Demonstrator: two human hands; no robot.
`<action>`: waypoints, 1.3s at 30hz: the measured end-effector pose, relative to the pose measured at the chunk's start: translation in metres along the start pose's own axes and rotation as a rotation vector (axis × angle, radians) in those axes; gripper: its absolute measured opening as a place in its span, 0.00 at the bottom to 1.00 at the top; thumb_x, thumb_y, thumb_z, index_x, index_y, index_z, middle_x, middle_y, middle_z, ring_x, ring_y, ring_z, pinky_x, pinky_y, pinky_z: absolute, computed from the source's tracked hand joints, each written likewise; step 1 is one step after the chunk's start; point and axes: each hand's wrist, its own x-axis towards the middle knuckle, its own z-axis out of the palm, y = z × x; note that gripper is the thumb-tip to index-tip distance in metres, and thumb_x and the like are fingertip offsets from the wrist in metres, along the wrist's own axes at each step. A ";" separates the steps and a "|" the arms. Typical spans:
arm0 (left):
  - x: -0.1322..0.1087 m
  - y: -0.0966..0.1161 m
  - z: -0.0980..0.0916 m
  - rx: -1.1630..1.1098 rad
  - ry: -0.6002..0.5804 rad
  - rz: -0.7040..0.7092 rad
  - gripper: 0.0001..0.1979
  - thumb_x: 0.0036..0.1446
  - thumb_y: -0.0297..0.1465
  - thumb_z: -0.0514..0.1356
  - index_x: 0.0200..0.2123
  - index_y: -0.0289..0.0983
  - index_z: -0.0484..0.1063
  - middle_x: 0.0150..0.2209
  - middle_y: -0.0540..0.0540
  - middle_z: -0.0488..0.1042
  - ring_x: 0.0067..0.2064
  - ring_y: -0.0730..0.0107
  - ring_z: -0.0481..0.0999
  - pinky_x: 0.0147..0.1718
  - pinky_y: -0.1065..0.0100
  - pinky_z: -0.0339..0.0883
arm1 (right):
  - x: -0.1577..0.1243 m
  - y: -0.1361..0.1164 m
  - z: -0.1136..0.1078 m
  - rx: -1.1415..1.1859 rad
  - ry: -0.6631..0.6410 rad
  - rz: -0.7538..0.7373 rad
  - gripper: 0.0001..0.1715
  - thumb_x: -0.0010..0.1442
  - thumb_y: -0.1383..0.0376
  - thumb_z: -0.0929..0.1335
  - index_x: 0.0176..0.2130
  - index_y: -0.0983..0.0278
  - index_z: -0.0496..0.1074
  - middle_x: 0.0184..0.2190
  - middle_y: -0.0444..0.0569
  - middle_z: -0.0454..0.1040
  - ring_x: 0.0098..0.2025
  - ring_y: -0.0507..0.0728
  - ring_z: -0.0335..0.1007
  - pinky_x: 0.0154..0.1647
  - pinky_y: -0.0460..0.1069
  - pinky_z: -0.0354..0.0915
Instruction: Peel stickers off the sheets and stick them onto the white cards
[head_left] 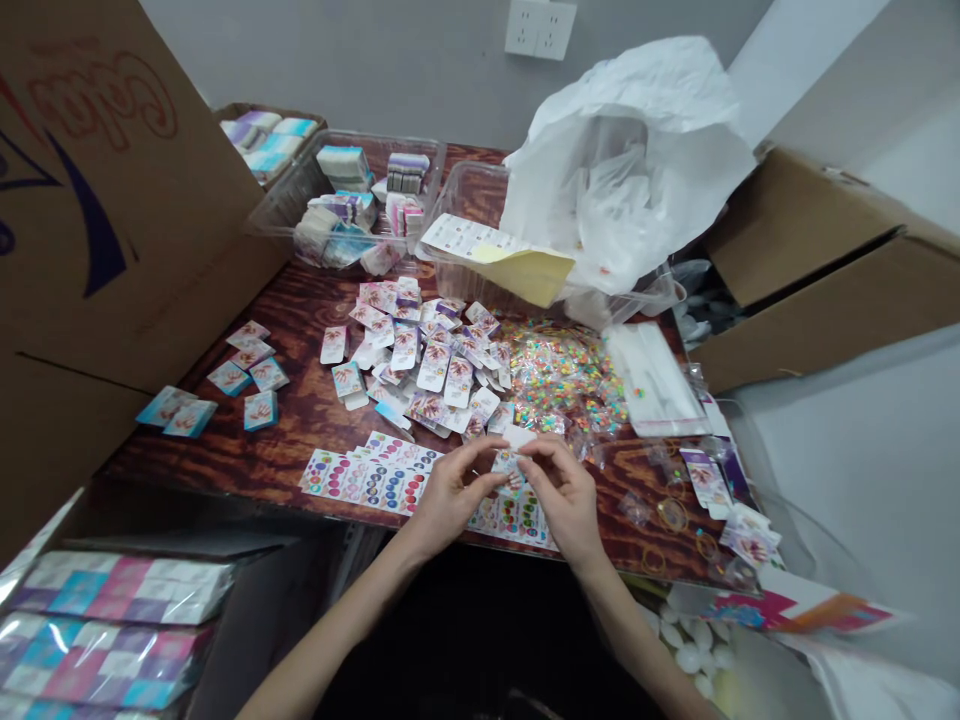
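My left hand (450, 492) and my right hand (564, 492) meet over the near edge of a dark wooden table (300, 420). Both pinch one small white printed card (511, 452) between thumb and fingers. Under my hands lie flat sheets with coloured dots (371, 478). Just beyond is a loose heap of several small printed cards (431, 355). To the right of that heap lies a pile of small clear bags with colourful bits (559, 380).
A large cardboard box (97, 200) stands at the left, another open one (817, 260) at the right. Clear plastic trays (352, 190) with stacked packs and a white plastic bag (637, 160) fill the back. Wrapped colourful packs (112, 620) lie near left. Rubber bands (675, 515) lie at the right edge.
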 end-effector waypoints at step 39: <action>-0.009 0.016 -0.048 0.152 0.150 0.046 0.16 0.58 0.36 0.62 0.49 0.39 0.72 0.40 0.45 0.76 0.39 0.64 0.77 0.36 0.67 0.73 | 0.010 0.004 -0.015 -0.228 -0.232 -0.001 0.08 0.65 0.64 0.65 0.39 0.61 0.75 0.35 0.48 0.76 0.39 0.57 0.72 0.41 0.51 0.66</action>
